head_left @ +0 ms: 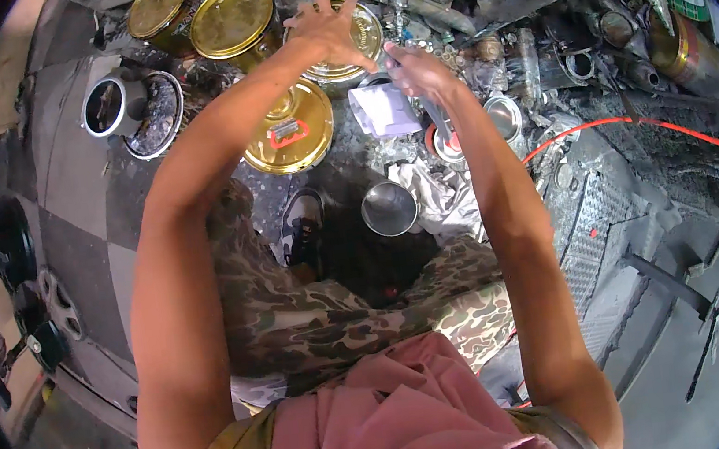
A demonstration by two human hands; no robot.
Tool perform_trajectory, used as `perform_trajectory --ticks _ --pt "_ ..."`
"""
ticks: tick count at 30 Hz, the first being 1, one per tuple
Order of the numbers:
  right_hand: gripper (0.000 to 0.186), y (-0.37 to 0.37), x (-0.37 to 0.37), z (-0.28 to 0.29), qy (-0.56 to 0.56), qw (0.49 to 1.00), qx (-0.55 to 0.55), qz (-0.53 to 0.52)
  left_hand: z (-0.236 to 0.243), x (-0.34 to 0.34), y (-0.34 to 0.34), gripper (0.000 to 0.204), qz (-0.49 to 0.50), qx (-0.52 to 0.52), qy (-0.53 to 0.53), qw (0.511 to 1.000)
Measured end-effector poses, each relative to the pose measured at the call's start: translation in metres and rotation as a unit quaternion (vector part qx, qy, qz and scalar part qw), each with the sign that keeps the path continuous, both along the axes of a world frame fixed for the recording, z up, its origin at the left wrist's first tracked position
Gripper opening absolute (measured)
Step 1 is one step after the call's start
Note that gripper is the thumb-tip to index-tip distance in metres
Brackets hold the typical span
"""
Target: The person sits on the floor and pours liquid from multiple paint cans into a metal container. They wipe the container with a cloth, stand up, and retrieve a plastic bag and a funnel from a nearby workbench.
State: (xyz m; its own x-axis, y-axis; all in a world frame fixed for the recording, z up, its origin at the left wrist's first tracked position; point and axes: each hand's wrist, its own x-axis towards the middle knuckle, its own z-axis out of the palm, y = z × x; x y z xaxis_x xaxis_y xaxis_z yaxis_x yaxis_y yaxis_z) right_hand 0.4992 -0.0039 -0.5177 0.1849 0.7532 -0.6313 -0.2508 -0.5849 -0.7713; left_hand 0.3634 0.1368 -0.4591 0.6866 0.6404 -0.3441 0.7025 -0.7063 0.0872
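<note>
My left hand (325,33) has its fingers spread over a round gold can lid (368,35) at the far middle, resting on it or just above it. To its right, my right hand (420,72) is closed around a slim grey tool (435,116); its exact kind is hidden by the hand and wrist. A folded pale sheet (386,111) lies just below my right hand. Nearer to me and to the left stands another gold can (313,132), with a red-handled piece (288,133) on its lid.
Two more gold cans (231,19) stand far left, beside a grey round container (114,107). A metal cup (390,209) and crumpled white cloth (435,198) lie near my knees. Greasy metal parts (521,6) crowd the far right; a red hose (658,124) crosses there.
</note>
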Motion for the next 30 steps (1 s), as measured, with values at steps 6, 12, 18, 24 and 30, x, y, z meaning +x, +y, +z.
perform_trajectory --ticks 6,12,18,24,30 --pt "0.039 -0.003 0.004 -0.011 0.21 0.976 0.046 0.018 -0.001 0.0 0.005 0.131 -0.007 -0.001 -0.008 1.0" --pt "0.041 0.004 0.012 -0.04 -0.372 0.915 0.141 0.073 -0.01 0.002 0.012 0.128 -0.095 0.003 -0.037 0.995" --pt "0.036 0.007 -0.02 0.012 -0.475 0.857 0.023 0.199 -0.009 -0.016 0.022 0.136 -0.164 0.042 -0.028 0.985" --pt "0.036 0.016 0.003 -0.002 -0.514 0.841 0.04 0.164 -0.007 0.004 0.005 0.138 0.029 0.007 -0.014 0.999" --pt "0.035 0.025 0.003 0.001 -0.539 0.821 0.029 0.184 -0.004 0.006 0.007 0.141 0.034 -0.013 0.003 0.999"
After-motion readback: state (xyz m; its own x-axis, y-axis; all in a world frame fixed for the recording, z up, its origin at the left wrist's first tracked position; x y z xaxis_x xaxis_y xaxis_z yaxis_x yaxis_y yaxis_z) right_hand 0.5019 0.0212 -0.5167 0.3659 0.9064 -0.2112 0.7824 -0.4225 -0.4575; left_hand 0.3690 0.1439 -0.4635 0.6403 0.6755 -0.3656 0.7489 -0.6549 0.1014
